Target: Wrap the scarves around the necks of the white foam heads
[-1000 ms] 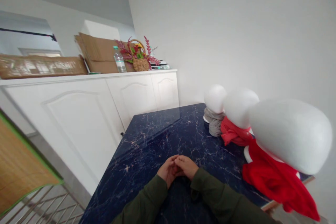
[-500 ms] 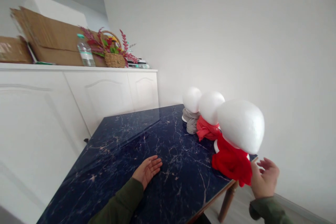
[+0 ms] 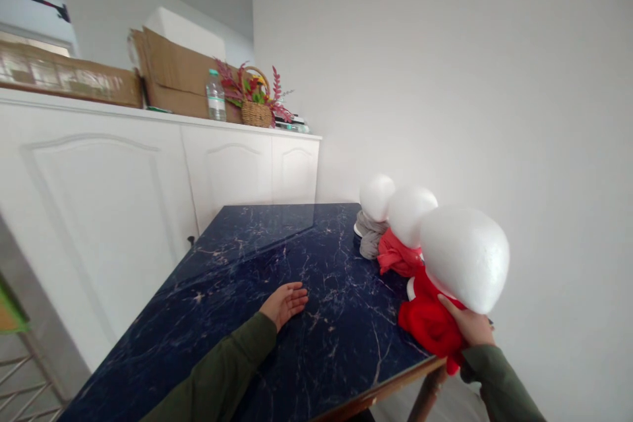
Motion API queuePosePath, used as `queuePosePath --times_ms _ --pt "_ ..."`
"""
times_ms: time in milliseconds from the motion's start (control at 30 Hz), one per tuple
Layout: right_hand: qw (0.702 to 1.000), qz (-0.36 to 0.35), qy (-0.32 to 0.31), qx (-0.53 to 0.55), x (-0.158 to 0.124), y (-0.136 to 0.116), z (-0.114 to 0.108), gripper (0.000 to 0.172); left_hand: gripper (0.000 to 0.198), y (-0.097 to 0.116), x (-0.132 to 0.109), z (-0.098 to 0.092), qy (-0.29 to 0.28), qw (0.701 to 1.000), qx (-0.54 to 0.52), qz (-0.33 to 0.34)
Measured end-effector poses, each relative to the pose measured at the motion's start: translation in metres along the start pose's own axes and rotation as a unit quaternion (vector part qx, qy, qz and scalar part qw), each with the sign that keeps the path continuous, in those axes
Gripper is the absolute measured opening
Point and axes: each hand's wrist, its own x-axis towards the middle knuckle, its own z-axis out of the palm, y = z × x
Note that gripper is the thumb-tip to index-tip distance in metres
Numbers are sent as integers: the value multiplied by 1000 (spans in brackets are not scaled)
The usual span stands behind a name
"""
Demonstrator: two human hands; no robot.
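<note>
Three white foam heads stand in a row along the right side of a dark blue marble table. The nearest foam head wears a red scarf. My right hand is closed on this head's neck, against the scarf. The middle head has a red scarf, and the far head a grey scarf. My left hand lies flat and open on the tabletop, holding nothing.
A white cabinet runs along the left wall. On it stand cardboard boxes, a water bottle and a wicker basket with red flowers. A white wall is close behind the heads. The table's near right corner is beside my right arm.
My hands were clasped together on the table; they have parted. The left now lies flat on the table, and the right has reached out and closed on the nearest foam head's neck.
</note>
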Motion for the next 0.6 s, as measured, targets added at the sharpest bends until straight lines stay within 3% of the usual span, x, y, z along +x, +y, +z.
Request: queuePosePath --times_ms 100,300,533,600 --pt "999 46 14 -1 -1 1 0 89 18 -1 -1 1 5 1000 6 6" --pt "999 10 25 47 0 -4 -1 95 17 -2 -6 5 13 999 20 30" --pt "992 59 44 104 -4 -23 -7 104 18 -4 -8 6 17 999 25 37" --pt "993 40 63 97 -9 -20 -8 102 19 -4 -7 4 13 999 23 38"
